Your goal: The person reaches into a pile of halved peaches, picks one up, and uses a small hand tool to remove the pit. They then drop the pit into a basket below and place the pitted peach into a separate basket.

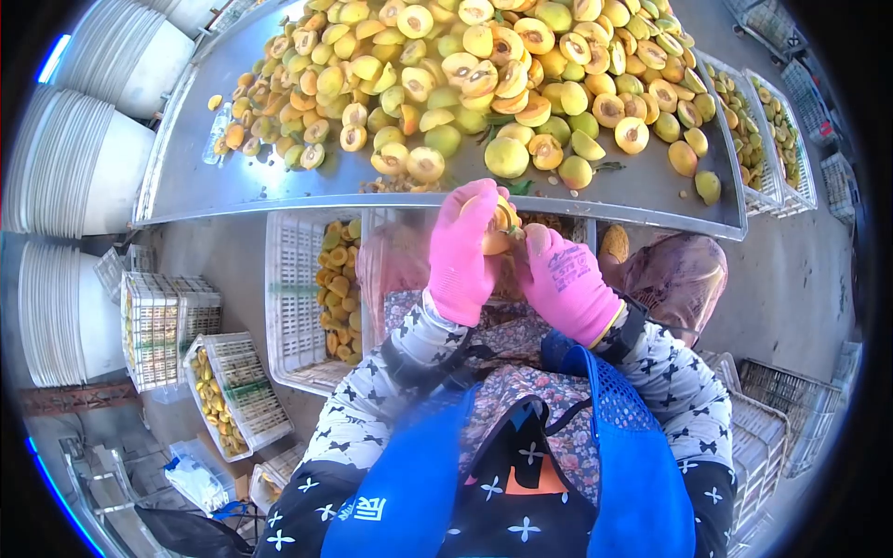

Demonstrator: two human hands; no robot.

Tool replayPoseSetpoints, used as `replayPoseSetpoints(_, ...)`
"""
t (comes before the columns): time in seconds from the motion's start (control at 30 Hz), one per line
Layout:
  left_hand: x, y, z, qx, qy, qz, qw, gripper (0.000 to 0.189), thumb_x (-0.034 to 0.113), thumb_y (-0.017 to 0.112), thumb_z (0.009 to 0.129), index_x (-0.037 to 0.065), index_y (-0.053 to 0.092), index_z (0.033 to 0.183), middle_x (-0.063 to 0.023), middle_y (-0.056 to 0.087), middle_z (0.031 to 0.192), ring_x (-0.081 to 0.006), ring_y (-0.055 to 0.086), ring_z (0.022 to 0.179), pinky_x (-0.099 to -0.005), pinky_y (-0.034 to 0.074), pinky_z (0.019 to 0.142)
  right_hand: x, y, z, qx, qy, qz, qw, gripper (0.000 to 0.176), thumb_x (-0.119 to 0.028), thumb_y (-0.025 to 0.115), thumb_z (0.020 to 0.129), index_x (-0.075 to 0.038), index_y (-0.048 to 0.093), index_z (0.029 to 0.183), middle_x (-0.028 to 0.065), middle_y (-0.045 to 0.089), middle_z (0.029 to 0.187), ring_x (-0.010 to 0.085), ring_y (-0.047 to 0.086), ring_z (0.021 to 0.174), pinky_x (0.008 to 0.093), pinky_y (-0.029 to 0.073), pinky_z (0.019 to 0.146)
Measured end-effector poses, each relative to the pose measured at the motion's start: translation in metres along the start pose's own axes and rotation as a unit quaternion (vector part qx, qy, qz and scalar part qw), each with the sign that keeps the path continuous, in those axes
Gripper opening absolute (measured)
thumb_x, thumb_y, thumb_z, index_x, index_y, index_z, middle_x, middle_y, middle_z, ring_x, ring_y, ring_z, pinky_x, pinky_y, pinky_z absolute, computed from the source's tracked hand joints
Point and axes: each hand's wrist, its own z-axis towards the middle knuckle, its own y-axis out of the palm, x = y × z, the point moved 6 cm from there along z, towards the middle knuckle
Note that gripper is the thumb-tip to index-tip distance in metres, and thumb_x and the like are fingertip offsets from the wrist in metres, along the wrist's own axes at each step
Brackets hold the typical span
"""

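Observation:
My left hand, in a pink glove, is closed around a cut yellow fruit just over the near edge of the metal table. My right hand, also gloved in pink, is closed beside the fruit, thumb and fingers pressed together near its lower right side; whatever sits between those fingertips is too small to make out. Beyond both hands lies a big heap of halved and whole fruit, some halves showing brown pits or hollows.
Below the table edge stands a white crate holding fruit halves. More fruit-filled crates are at the lower left and beyond the table's right edge. Stacked white trays line the left. A clear bottle lies on the table.

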Motion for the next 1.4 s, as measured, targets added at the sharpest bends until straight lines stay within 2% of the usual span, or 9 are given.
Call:
replayPoseSetpoints(0.2, -0.009, -0.014, -0.001, 0.007, 0.008, 0.073, 0.997, 0.024, 0.012, 0.063, 0.095, 0.002, 0.057, 0.116, -0.0107, 0.065, 0.105, -0.0194, 0.064, 0.091, -0.0339, 0.055, 0.081, 0.007, 0.015, -0.007, -0.076, 0.005, -0.032, 0.997, 0.029, -0.024, 0.064, 0.086, -0.005, 0.049, 0.102, 0.0148, 0.063, 0.085, 0.0334, 0.067, 0.073, 0.0436, 0.052, 0.063)
replayPoseSetpoints(0.4, -0.001, -0.002, -0.003, 0.001, 0.044, 0.142, 0.989, 0.022, 0.015, 0.060, 0.098, 0.000, 0.058, 0.113, -0.0107, 0.066, 0.101, -0.0190, 0.065, 0.085, -0.0321, 0.056, 0.077, -0.003, 0.006, -0.010, -0.025, -0.005, 0.222, 0.975, 0.024, -0.017, 0.064, 0.088, -0.003, 0.047, 0.098, 0.0193, 0.060, 0.068, 0.0399, 0.063, 0.066, 0.0487, 0.049, 0.057)
replayPoseSetpoints(0.5, 0.000, -0.004, 0.001, 0.049, 0.025, 0.139, 0.989, 0.026, 0.023, 0.056, 0.101, -0.001, 0.060, 0.111, -0.0111, 0.067, 0.099, -0.0188, 0.065, 0.080, -0.0312, 0.056, 0.075, -0.004, 0.013, -0.011, -0.038, 0.012, 0.171, 0.985, 0.024, -0.017, 0.065, 0.087, -0.003, 0.047, 0.096, 0.0194, 0.060, 0.070, 0.0403, 0.064, 0.066, 0.0493, 0.049, 0.057)
replayPoseSetpoints(0.63, -0.001, -0.012, 0.007, -0.059, 0.032, 0.275, 0.959, 0.033, 0.030, 0.051, 0.104, -0.001, 0.061, 0.107, -0.0110, 0.067, 0.094, -0.0174, 0.065, 0.077, -0.0298, 0.056, 0.072, 0.008, 0.021, -0.015, -0.072, -0.017, 0.040, 0.996, 0.025, -0.015, 0.064, 0.085, -0.003, 0.045, 0.094, 0.0203, 0.059, 0.073, 0.0409, 0.063, 0.066, 0.0493, 0.048, 0.056)
replayPoseSetpoints(0.7, 0.002, -0.010, 0.009, -0.125, 0.059, 0.374, 0.917, 0.035, 0.032, 0.049, 0.105, -0.001, 0.061, 0.106, -0.0107, 0.067, 0.091, -0.0165, 0.065, 0.076, -0.0288, 0.055, 0.071, 0.005, 0.026, -0.018, -0.086, 0.013, 0.119, 0.989, 0.024, -0.014, 0.063, 0.085, -0.002, 0.045, 0.096, 0.0204, 0.059, 0.073, 0.0410, 0.063, 0.066, 0.0493, 0.048, 0.056)
replayPoseSetpoints(0.9, -0.008, -0.016, 0.011, 0.065, 0.094, 0.219, 0.969, 0.035, 0.032, 0.051, 0.104, 0.000, 0.063, 0.101, -0.0095, 0.067, 0.087, -0.0148, 0.063, 0.073, -0.0272, 0.054, 0.067, -0.005, 0.035, -0.017, -0.045, 0.088, 0.247, 0.964, 0.027, -0.015, 0.065, 0.083, 0.000, 0.048, 0.098, 0.0211, 0.058, 0.072, 0.0429, 0.062, 0.071, 0.0502, 0.047, 0.060)
replayPoseSetpoints(1.2, -0.004, -0.013, 0.022, -0.027, 0.179, 0.269, 0.946, 0.034, 0.029, 0.045, 0.106, 0.001, 0.064, 0.107, -0.0084, 0.068, 0.091, -0.0135, 0.063, 0.075, -0.0256, 0.052, 0.068, 0.007, 0.035, -0.009, -0.057, 0.061, 0.259, 0.962, 0.027, -0.015, 0.067, 0.082, -0.002, 0.049, 0.097, 0.0216, 0.060, 0.076, 0.0414, 0.063, 0.077, 0.0494, 0.048, 0.065)
replayPoseSetpoints(1.27, 0.003, -0.005, 0.019, -0.098, 0.147, 0.337, 0.925, 0.033, 0.034, 0.050, 0.104, 0.004, 0.064, 0.111, -0.0053, 0.067, 0.092, -0.0129, 0.063, 0.080, -0.0255, 0.052, 0.063, 0.024, 0.021, -0.002, -0.048, 0.049, 0.159, 0.985, 0.027, -0.014, 0.067, 0.081, -0.003, 0.050, 0.098, 0.0200, 0.060, 0.078, 0.0401, 0.063, 0.077, 0.0481, 0.049, 0.065)
replayPoseSetpoints(1.4, 0.002, -0.015, 0.009, -0.054, -0.270, 0.321, 0.906, 0.039, 0.037, 0.046, 0.103, 0.005, 0.061, 0.119, -0.0068, 0.068, 0.100, -0.0167, 0.065, 0.084, -0.0266, 0.053, 0.076, 0.026, -0.005, 0.002, 0.000, -0.116, -0.047, 0.992, 0.032, -0.012, 0.068, 0.077, -0.005, 0.052, 0.105, 0.0154, 0.063, 0.086, 0.0363, 0.064, 0.075, 0.0466, 0.050, 0.066)
